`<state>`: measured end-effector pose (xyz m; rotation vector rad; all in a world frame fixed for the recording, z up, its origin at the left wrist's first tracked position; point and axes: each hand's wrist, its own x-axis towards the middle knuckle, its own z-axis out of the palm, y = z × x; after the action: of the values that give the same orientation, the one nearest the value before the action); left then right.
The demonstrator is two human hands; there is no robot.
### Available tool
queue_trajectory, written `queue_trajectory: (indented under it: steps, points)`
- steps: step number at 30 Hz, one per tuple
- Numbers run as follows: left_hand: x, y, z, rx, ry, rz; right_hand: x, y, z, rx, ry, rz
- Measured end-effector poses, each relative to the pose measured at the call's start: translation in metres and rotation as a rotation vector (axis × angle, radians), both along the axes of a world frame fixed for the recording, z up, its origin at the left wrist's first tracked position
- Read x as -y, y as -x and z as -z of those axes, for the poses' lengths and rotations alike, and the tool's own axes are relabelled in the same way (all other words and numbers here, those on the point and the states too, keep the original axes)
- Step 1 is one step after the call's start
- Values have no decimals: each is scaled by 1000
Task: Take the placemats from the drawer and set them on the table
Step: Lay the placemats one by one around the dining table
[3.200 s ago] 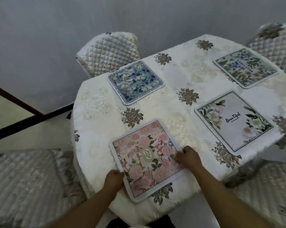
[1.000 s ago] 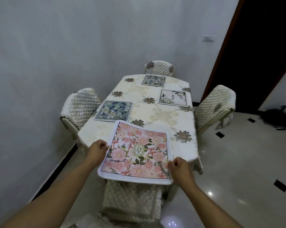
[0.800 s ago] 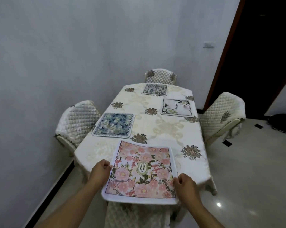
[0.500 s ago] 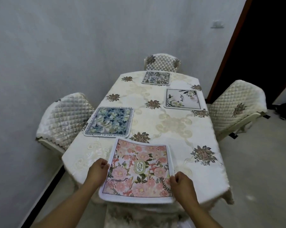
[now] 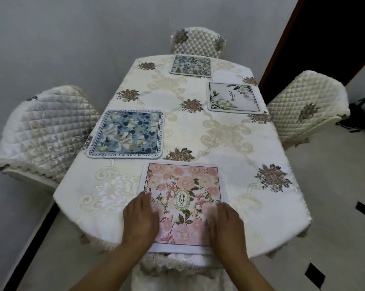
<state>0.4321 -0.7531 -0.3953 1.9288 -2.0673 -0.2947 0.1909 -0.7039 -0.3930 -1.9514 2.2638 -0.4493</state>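
A pink floral placemat (image 5: 183, 185) lies flat at the near end of the table (image 5: 229, 156), which wears a cream embroidered cloth. My left hand (image 5: 140, 219) rests palm down on the mat's left part and my right hand (image 5: 225, 223) palm down on its right part, fingers spread, gripping nothing. A blue floral placemat (image 5: 128, 134) lies on the left side. On the right side is a white placemat (image 5: 234, 97) with green leaves. A pale blue-green placemat (image 5: 191, 65) lies at the far end.
Quilted cream chairs stand at the left (image 5: 45, 131), the far end (image 5: 198, 42) and the right (image 5: 305, 108); another chair's cover (image 5: 177, 267) is tucked under the near edge. A grey wall runs along the left and a dark doorway (image 5: 324, 34) is at the back right.
The pink placemat, held by its near corners above the table's edge, has come down flat on the table. Both hands have let go of the corners and now lie flat on it.
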Motion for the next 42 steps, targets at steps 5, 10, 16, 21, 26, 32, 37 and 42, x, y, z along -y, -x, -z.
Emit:
queue_trajectory:
  steps: [5,10,16,21,26,32,37,42]
  points:
    - [-13,33,18,118,-89,247,12,-69,19,-34,-65,-302]
    - [-18,8,30,165,-42,274,5,-53,30,-30,-129,-301]
    - [-9,-17,32,107,-75,333,14,0,27,0,-147,-243]
    - [87,28,20,131,-98,354,115,-32,15,19,-173,-364]
    - [151,50,30,252,-120,413,180,-55,14,-27,-252,-381]
    - [160,10,31,180,-21,359,167,2,27,22,-132,-285]
    - [148,-3,30,156,-46,291,143,31,36,-4,-114,-163]
    - [75,-10,31,114,-51,268,68,13,39,-9,-96,-165]
